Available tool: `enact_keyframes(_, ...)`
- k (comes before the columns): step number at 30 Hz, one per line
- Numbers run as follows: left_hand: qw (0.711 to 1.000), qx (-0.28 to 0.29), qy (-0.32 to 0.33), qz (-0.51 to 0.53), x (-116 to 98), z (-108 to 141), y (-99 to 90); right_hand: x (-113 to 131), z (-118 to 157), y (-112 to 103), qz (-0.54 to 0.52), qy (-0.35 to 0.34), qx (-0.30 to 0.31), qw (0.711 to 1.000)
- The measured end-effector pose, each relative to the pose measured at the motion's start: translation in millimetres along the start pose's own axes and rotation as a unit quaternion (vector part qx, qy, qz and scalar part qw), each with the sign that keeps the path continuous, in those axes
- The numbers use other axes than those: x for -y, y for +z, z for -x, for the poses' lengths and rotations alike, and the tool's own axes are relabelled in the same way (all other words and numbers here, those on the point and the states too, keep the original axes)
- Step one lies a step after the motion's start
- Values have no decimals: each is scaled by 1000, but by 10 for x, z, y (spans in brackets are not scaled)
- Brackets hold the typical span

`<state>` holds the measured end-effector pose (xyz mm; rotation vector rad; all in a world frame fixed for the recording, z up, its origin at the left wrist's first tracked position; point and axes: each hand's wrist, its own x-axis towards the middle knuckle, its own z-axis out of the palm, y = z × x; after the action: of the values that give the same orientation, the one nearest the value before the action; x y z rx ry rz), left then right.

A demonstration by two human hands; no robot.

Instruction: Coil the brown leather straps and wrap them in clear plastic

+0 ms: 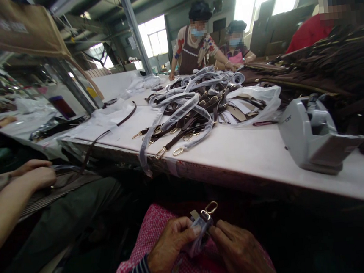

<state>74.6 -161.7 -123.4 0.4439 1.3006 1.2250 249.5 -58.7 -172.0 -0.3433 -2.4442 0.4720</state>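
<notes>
Low over my lap, a strap [203,227] wrapped in clear plastic is bunched between my two hands. A gold clasp [211,208] sticks out from its top end. My left hand [172,243] pinches the plastic-covered strap with the thumb on top. Closed fingers of my right hand [238,246] grip the strap's other side, just below the clasp. Pink-and-white checked cloth [152,232] lies beneath both hands. On the table ahead is a pile of brown straps [196,124], many sleeved in plastic, with gold clasps at their ends.
A grey tape dispenser [312,138] stands on the white table [249,147] to the right. Behind it is a heap of dark brown bags [338,67]. Co-workers [193,46] stand across the table. At left sits another person, whose hands [37,174] hold a dark strap.
</notes>
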Motion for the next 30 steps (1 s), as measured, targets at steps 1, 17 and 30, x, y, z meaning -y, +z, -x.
enact_keyframes(1, 1000, 0, 0, -1, 2, -10, 2, -5, 7, 2, -3, 2, 7, 1000)
enact_keyframes(17, 1000, -17, -15, 17, 128, -112, -105, -58, 32, 195, -25, 25, 30, 999)
enact_keyframes(30, 999, -28, -17, 35, 223, -169, -177, -101, 115, 318, -53, 58, 83, 993)
